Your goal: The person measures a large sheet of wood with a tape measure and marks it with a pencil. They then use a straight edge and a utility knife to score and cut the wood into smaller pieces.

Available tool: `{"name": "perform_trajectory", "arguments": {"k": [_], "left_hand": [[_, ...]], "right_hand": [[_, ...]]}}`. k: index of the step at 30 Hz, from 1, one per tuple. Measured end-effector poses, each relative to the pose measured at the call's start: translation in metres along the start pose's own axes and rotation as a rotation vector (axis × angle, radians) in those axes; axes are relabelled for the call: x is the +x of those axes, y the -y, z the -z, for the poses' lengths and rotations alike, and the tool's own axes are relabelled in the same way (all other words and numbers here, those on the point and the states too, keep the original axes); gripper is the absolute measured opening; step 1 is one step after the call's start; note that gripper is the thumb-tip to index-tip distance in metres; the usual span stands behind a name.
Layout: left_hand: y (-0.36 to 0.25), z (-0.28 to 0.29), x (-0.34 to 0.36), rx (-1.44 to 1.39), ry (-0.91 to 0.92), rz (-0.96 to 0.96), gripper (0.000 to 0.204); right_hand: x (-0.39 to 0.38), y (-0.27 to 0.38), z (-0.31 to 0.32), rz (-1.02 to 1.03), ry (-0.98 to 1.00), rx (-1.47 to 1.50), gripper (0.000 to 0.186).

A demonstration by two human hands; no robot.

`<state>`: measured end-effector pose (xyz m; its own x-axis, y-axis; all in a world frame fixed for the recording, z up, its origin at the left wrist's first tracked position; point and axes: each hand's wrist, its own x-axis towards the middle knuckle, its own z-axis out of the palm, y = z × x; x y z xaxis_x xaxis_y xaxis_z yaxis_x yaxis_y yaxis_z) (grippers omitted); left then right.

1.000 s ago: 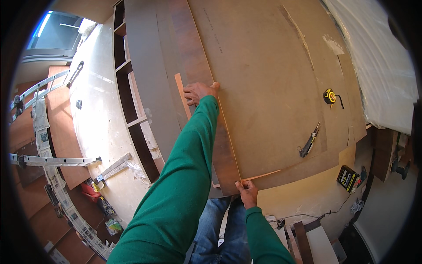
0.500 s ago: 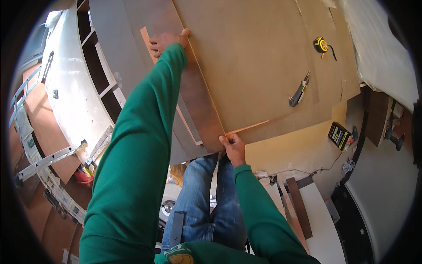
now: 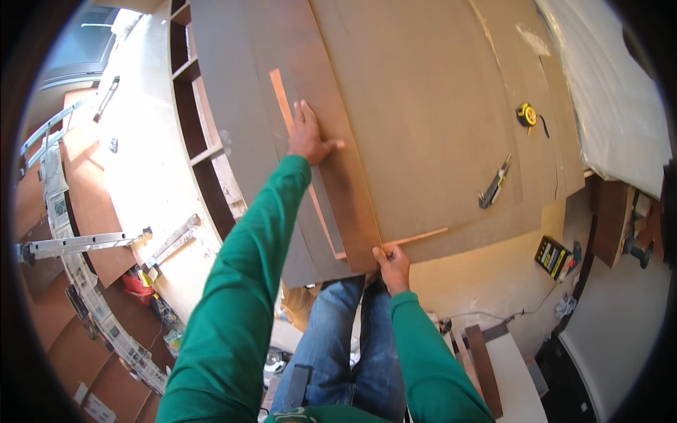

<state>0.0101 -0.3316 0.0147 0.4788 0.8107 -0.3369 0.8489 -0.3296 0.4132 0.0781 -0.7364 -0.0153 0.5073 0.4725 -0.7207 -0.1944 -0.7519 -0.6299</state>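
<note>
A long, narrow brown board (image 3: pixel 345 176) lies on a large grey-brown sheet (image 3: pixel 430 120). My left hand (image 3: pixel 309 137) rests on the board's left side, its fingers stretched away from me and its thumb out to the right. At the board's near right corner, my right hand (image 3: pixel 395 270) pinches the edge between thumb and fingers. A thin light-orange strip (image 3: pixel 281 99) shows along the left of the board. Another such strip (image 3: pixel 419 238) sticks out to the right, near my right hand; whether they join beneath the board is hidden.
On the sheet's right part lie a yellow-and-black tape measure (image 3: pixel 526 115) and a slim grey-and-yellow hand tool (image 3: pixel 495 182). A black-and-yellow box (image 3: pixel 551 257) sits beyond its near right edge. At the left are a shelf frame (image 3: pixel 189 74) and a metal ladder (image 3: pixel 84 244).
My left hand has slid nearer to me along the board, off its right edge. My right hand stays at the near corner. The whole view has shifted slightly.
</note>
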Motion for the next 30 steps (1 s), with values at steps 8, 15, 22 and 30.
{"name": "perform_trajectory", "arguments": {"k": [8,15,22,30], "left_hand": [[-0.044,0.024,0.004,0.140,0.282,0.261,0.166],[-0.055,0.022,0.011,0.140,0.310,0.364,0.167],[-0.065,0.024,0.013,0.110,0.316,0.409,0.162],[-0.058,0.031,0.012,0.109,0.354,0.450,0.164]], "right_hand": [[-0.003,0.009,-0.002,-0.063,0.004,0.118,0.029],[0.000,0.005,0.001,-0.041,-0.001,-0.069,0.034],[-0.002,0.046,0.012,-0.129,0.053,-0.090,0.039],[0.052,0.117,0.133,-0.032,-0.506,-0.389,0.043]]}}
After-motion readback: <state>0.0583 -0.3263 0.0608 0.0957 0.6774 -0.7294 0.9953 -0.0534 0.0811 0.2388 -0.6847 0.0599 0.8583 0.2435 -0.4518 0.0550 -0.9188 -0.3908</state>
